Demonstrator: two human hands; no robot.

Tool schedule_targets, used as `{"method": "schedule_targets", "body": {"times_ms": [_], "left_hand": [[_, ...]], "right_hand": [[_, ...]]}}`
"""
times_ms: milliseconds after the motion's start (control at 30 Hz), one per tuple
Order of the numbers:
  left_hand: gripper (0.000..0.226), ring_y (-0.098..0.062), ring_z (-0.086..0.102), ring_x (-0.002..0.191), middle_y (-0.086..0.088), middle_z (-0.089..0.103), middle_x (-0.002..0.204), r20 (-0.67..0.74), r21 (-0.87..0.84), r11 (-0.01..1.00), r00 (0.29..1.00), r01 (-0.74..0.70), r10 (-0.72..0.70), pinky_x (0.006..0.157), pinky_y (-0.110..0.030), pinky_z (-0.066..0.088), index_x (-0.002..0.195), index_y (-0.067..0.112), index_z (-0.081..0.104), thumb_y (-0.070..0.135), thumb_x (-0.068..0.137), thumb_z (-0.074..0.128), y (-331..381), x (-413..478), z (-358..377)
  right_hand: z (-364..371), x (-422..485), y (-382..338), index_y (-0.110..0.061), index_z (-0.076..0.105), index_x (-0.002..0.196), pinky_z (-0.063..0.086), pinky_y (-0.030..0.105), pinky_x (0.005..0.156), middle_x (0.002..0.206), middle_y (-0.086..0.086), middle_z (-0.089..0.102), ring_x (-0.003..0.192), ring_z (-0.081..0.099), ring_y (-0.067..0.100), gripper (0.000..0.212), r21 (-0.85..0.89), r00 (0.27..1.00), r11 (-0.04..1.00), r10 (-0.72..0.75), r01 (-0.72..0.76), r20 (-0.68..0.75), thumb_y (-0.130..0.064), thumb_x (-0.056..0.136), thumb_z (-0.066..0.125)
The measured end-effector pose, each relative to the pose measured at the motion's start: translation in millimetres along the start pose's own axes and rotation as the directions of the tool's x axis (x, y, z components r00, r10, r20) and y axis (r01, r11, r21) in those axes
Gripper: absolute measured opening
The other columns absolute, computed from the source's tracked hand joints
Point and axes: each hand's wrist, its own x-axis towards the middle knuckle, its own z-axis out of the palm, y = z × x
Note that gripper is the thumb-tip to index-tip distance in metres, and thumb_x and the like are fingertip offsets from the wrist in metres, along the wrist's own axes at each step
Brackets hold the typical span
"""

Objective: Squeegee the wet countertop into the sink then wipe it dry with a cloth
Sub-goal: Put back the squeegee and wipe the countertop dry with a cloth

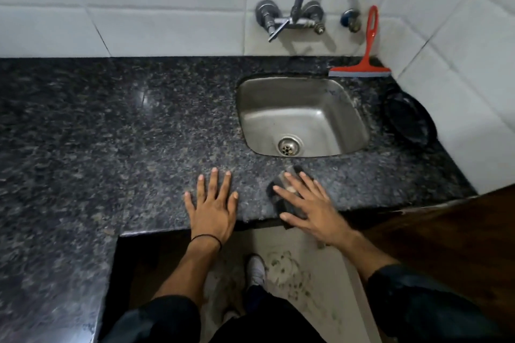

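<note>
The dark speckled granite countertop fills the view, with a steel sink set into it at the right. A red squeegee stands behind the sink, its blade on the counter and its handle leaning on the tiled wall. My left hand lies flat on the counter near the front edge, fingers spread, holding nothing. Just to its right, my right hand presses flat on a dark cloth in front of the sink. The cloth is mostly hidden under the palm and hangs a little over the counter's edge.
A wall tap hangs over the sink. A round black lid or plate lies to the right of the sink by the side wall. A brown wooden surface is at the lower right. The counter extends towards me on the left.
</note>
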Motion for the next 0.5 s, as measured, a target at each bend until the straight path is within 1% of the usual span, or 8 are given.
{"method": "schedule_targets", "body": {"times_ms": [67,133,233,267,300,333,433,500], "left_hand": [[0.055,-0.019,-0.009,0.152,0.014,-0.003,0.164,0.029,-0.014,1.000,1.000,0.005,-0.004,0.118,-0.055,-0.006,0.154,0.045,0.009,0.052,0.102,0.024,0.3,1.8,-1.8],[0.055,-0.020,-0.010,0.152,0.014,-0.004,0.164,0.047,-0.022,1.000,0.999,0.011,-0.009,0.118,-0.055,-0.007,0.154,0.045,0.008,0.052,0.101,0.023,1.5,1.3,-3.2],[0.055,-0.020,-0.011,0.152,0.014,-0.005,0.164,0.051,-0.034,0.999,0.999,0.012,-0.010,0.118,-0.056,-0.008,0.154,0.045,0.008,0.053,0.101,0.022,3.7,1.4,-6.0],[0.055,-0.021,-0.011,0.152,0.014,-0.004,0.164,0.051,-0.034,0.999,0.999,0.011,-0.009,0.118,-0.056,-0.008,0.154,0.045,0.008,0.053,0.101,0.022,3.0,1.7,-6.1],[0.054,-0.021,-0.011,0.152,0.013,-0.004,0.164,0.053,-0.033,0.999,0.999,0.010,-0.008,0.118,-0.056,-0.008,0.154,0.045,0.008,0.053,0.101,0.022,2.3,1.9,-5.5],[0.054,-0.021,-0.011,0.152,0.013,-0.004,0.165,0.057,-0.033,0.999,0.998,0.006,-0.004,0.118,-0.056,-0.008,0.154,0.045,0.009,0.053,0.101,0.022,2.0,2.0,-5.6],[0.054,-0.021,-0.009,0.152,0.013,-0.003,0.165,0.049,-0.031,1.000,0.999,0.002,0.000,0.118,-0.056,-0.007,0.153,0.045,0.010,0.053,0.101,0.023,1.8,0.2,-4.9],[0.054,-0.021,-0.008,0.152,0.013,-0.001,0.165,0.035,-0.024,1.000,0.999,0.006,-0.005,0.118,-0.056,-0.006,0.153,0.045,0.011,0.054,0.101,0.023,1.5,0.3,-4.8]], "right_hand": [[-16.5,-6.5,42.0,-0.058,0.017,0.148,0.004,0.051,0.122,0.164,-0.018,0.002,0.152,-0.005,0.016,0.069,0.039,0.971,0.971,0.238,-0.237,-0.035,-0.081,0.084,0.026],[-24.2,-4.5,59.4,-0.057,0.017,0.149,-0.001,0.050,0.121,0.165,-0.014,0.002,0.153,-0.004,0.021,0.068,0.087,0.885,0.885,0.463,-0.458,-0.047,-0.078,0.085,0.029],[-17.5,19.4,33.2,-0.050,0.017,0.152,-0.004,0.052,0.121,0.167,-0.007,0.002,0.152,-0.005,0.028,0.064,0.176,0.746,0.744,0.663,-0.645,-0.068,-0.068,0.094,0.034],[-12.5,28.2,16.1,-0.048,0.016,0.153,-0.003,0.053,0.121,0.167,-0.005,0.002,0.152,-0.005,0.030,0.064,0.189,0.729,0.728,0.680,-0.658,-0.081,-0.068,0.094,0.032],[-5.6,35.1,-3.2,-0.047,0.016,0.153,-0.003,0.054,0.120,0.167,-0.004,0.002,0.152,-0.004,0.032,0.065,0.177,0.743,0.746,0.663,-0.643,-0.093,-0.069,0.094,0.030],[1.5,40.0,-23.1,-0.047,0.015,0.153,-0.004,0.054,0.119,0.167,-0.005,0.001,0.152,-0.005,0.032,0.066,0.157,0.786,0.789,0.611,-0.595,-0.095,-0.070,0.093,0.030],[15.2,39.5,-71.7,-0.051,0.014,0.153,-0.004,0.052,0.119,0.166,-0.011,-0.002,0.152,-0.008,0.029,0.066,0.112,0.938,0.936,0.342,-0.334,-0.060,-0.068,0.093,0.036],[15.5,25.2,-76.0,-0.052,0.016,0.151,-0.002,0.050,0.120,0.165,-0.016,-0.001,0.153,-0.007,0.023,0.065,0.089,0.987,0.984,0.158,-0.155,-0.028,-0.066,0.093,0.039]]}}
